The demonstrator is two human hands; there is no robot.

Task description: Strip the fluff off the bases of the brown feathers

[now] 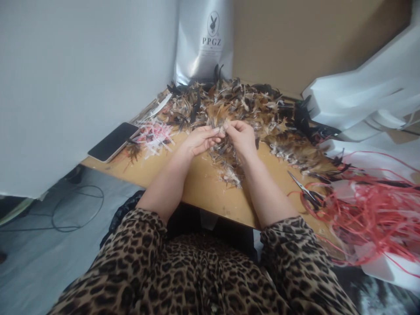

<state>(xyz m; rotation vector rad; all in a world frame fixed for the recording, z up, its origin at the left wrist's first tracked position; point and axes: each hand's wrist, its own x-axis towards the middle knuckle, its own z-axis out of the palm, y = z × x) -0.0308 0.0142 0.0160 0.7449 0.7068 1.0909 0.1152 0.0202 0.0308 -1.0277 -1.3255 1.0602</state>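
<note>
Hands pinching fluffy brown feathers over smooth wood

**Leopard Print, Cuff to Chest**

Well back from the fingers, a loose top covers the body — tan cloth scattered with black, broken-ringed leopard spots. Its left sleeve and right sleeve stop near the elbows, bunched into soft folds at the ends nearest the fingers. The cloth gathers in creases across the front — finer detail there is blurred.
</note>
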